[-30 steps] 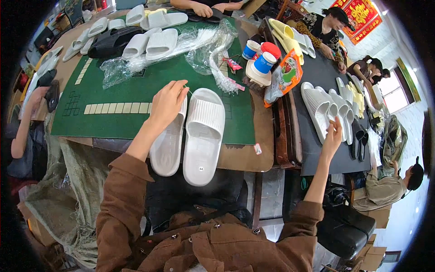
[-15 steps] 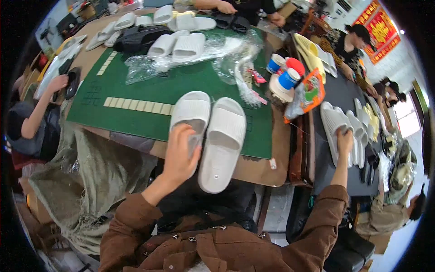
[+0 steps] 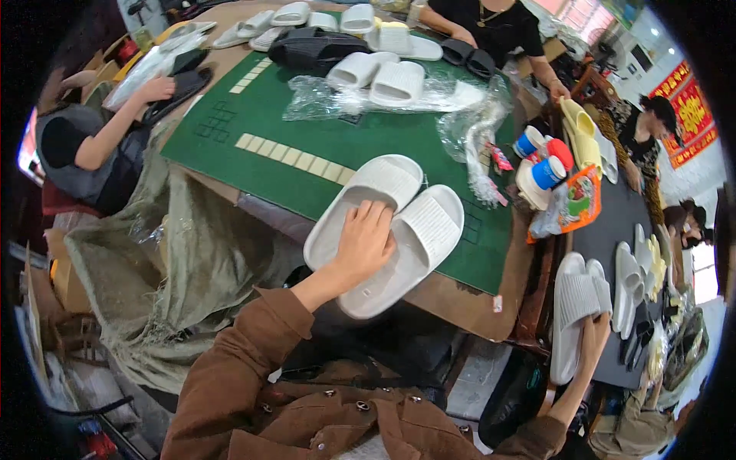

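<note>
A pair of light-grey slide sandals (image 3: 387, 226) lies tilted across the front edge of the green-topped table. My left hand (image 3: 366, 241) is closed on the left slide of this pair, its fingers curled at the strap opening and the thumb toward the gap between the two. At the dark table on the right, my right hand (image 3: 594, 333) grips another pair of ribbed light-grey slides (image 3: 575, 307). Its fingers go in under the strap and are partly hidden.
Grey, black and yellow slides (image 3: 399, 83) and clear plastic bags (image 3: 330, 96) cover the green table's (image 3: 268, 184) far side. Paper cups (image 3: 547, 172) and an orange packet (image 3: 576, 203) sit at its right. A cloth sack (image 3: 169, 284) hangs at left. Several people work around.
The left pair has turned, its toes now toward the upper right, and my left fingers have closed further. My right hand has drawn its pair nearer to me. The whole view has shifted.
</note>
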A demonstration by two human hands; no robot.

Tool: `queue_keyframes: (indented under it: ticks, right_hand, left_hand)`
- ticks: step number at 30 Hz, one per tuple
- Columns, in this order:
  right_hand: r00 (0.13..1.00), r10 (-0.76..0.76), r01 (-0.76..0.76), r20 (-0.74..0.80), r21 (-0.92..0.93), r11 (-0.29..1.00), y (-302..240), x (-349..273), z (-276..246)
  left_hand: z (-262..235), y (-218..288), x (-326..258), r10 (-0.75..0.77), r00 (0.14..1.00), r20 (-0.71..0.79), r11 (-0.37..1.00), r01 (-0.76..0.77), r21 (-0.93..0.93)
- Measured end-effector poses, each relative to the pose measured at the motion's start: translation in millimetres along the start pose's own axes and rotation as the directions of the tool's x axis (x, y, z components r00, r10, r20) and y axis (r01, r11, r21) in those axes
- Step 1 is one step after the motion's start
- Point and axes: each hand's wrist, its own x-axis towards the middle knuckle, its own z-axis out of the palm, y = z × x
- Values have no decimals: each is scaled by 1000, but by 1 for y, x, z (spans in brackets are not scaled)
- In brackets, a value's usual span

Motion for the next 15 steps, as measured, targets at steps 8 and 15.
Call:
queue_keyframes:
  ticks: [8, 15]
  right_hand:
    - [967, -248, 230, 50, 232, 945, -136, -92, 26]
    - [895, -406, 326, 186, 349, 879, -205, -102, 85]
  left_hand:
    - [-57, -116, -15, -182, 962, -204, 932, 235, 276]
    - [-105, -270, -2, -357, 865, -354, 716, 496, 490]
